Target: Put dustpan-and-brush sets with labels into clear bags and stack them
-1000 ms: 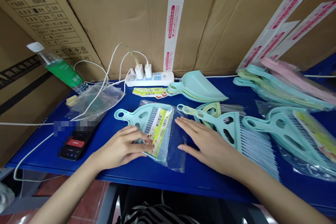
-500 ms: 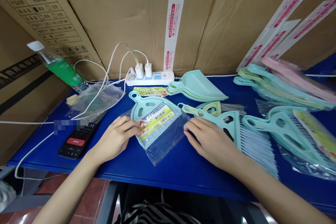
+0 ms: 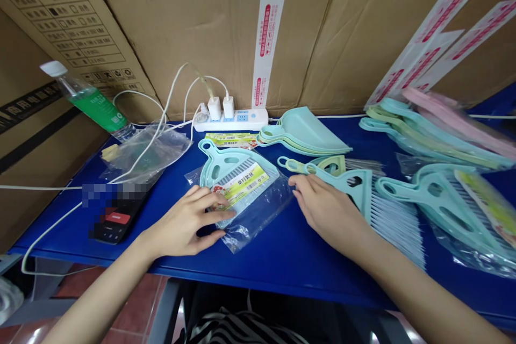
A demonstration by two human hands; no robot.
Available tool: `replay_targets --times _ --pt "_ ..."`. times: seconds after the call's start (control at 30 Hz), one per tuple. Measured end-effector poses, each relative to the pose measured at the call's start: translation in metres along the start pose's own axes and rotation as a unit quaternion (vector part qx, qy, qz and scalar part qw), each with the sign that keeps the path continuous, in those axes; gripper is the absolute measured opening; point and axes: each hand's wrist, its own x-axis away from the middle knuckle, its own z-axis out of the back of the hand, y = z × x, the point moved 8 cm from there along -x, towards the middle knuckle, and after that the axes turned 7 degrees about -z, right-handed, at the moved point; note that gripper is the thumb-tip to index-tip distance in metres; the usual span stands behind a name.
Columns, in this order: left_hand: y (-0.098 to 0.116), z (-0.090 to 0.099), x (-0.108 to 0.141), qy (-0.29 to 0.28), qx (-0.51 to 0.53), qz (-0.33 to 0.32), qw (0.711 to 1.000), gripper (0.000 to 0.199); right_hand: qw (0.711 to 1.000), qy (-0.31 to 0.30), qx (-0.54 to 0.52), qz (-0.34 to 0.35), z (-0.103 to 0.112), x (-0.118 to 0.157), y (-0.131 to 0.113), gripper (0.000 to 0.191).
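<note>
A light-blue dustpan and brush set (image 3: 237, 183) with a yellow-green label card (image 3: 246, 178) lies in a clear plastic bag (image 3: 260, 220) in front of me. My left hand (image 3: 193, 220) rests on the bag's lower left, fingers spread over card and bristles. At the bag's right corner, my right hand (image 3: 322, 199) has its thumb and fingertips pressed together; whether film is between them is too small to tell. Beside and partly under that hand lie loose brushes (image 3: 358, 185) with bluish bristles. Behind the bag are stacked dustpans (image 3: 306, 129) and another label card (image 3: 229, 140).
Bagged sets (image 3: 447, 199) and more bagged pieces (image 3: 439, 129) lie on the right of the blue table (image 3: 258, 274). A white power strip (image 3: 250, 119), cables, a bottle (image 3: 97, 110), a crumpled bag (image 3: 149, 150) and a phone (image 3: 121, 220) stand or lie left and back, before cardboard boxes (image 3: 209, 21).
My left hand has moved right and its fingers have spread over the bag. My right hand has shifted slightly right and up, and the bag's front edge has moved a little.
</note>
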Motion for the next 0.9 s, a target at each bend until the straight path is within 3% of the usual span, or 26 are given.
replay_targets --times 0.1,0.17,0.47,0.7,0.9 --pt "-0.003 0.003 0.0 -0.007 0.037 0.0 0.999 0.026 1.0 -0.014 0.014 0.005 -0.004 0.001 0.004 0.068" --pt "-0.004 0.006 0.001 -0.015 0.058 -0.002 0.998 0.026 0.999 -0.029 0.023 0.022 -0.007 0.001 0.004 0.079" --pt "-0.006 0.01 0.008 -0.044 0.086 0.004 0.995 0.054 0.991 0.008 0.007 0.137 0.002 0.002 -0.013 0.062" --pt "-0.012 0.009 0.012 -0.022 0.101 0.004 0.995 0.044 0.984 0.061 -0.059 0.155 -0.002 0.008 -0.01 0.048" --pt "-0.012 0.011 0.012 -0.018 0.107 0.012 0.994 0.034 0.982 0.014 -0.063 0.175 0.009 0.007 -0.018 0.042"
